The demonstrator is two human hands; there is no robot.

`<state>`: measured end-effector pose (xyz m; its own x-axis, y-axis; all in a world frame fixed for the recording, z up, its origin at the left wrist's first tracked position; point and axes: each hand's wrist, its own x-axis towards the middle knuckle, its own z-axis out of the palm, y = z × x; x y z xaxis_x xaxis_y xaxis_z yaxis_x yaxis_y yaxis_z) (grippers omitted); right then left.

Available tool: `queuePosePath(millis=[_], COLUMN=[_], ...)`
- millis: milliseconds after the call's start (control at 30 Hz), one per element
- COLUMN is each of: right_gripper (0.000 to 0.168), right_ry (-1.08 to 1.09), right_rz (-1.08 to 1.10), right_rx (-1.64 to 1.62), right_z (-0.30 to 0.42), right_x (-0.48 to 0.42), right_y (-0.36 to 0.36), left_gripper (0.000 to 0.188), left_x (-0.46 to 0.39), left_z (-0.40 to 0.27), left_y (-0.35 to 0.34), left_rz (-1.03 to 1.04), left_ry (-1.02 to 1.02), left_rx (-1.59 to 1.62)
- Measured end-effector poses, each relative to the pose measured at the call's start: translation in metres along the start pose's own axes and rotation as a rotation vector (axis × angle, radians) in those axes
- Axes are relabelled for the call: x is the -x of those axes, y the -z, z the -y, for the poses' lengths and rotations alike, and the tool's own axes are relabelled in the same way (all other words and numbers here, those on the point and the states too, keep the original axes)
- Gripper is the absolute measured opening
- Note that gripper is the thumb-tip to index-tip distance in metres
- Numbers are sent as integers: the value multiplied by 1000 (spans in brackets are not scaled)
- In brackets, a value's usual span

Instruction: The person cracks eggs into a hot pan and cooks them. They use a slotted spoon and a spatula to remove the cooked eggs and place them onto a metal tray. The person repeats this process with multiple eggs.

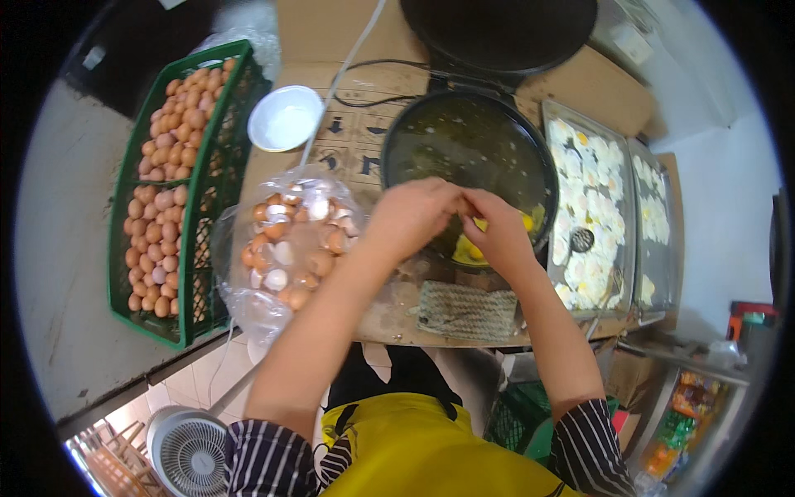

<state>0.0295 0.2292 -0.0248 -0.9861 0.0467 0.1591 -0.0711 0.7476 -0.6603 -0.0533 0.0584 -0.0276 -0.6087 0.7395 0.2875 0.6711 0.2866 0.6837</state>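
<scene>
My left hand [417, 212] and my right hand [497, 228] meet at the fingertips above the near side of a round electric griddle pan [463, 149]. Fingers are curled in towards each other and hide whatever is between them. Oil with white flecks covers the pan's bottom. Below my right hand, raw eggs [467, 250] with yellow yolks lie in the oil at the near rim, partly covered by the hand. A clear plastic bag [298, 248] full of broken eggshells sits left of my left forearm.
A green plastic crate [205, 186] of brown eggs stands at the left, near a white bowl [286, 118]. Fried eggs fill a metal tray [587, 211] holding a black strainer-like utensil [582, 240]; another tray [652, 248] lies beyond. A folded cloth [469, 310] lies before the pan, its raised lid [500, 31] behind.
</scene>
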Motion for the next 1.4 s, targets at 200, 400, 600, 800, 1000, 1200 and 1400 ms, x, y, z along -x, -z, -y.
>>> queuePosePath(millis=[200, 400, 600, 800, 1000, 1200, 1400], right_gripper=[37, 40, 41, 26, 9, 18, 19], right_ry=[-165, 22, 127, 375, 808, 963, 950], right_rz=[-46, -26, 235, 314, 512, 758, 614], right_rx=[-155, -268, -180, -78, -154, 321, 252], right_z=[31, 113, 142, 217, 320, 377, 368], right_x=[1, -16, -21, -48, -59, -51, -47], right_y=[8, -11, -84, -126, -267, -392, -415], left_gripper=[33, 35, 33, 25, 20, 19, 19], left_x=[10, 66, 148, 241, 316, 358, 361], left_z=[-14, -48, -23, -40, -41, -44, -38], left_y=[2, 84, 110, 130, 139, 145, 145], left_rz=[-165, -320, -370, -534, -583, -670, -664], left_ry=[1, 226, 388, 540, 683, 795, 875], left_rx=[223, 67, -24, 6, 65, 71, 154])
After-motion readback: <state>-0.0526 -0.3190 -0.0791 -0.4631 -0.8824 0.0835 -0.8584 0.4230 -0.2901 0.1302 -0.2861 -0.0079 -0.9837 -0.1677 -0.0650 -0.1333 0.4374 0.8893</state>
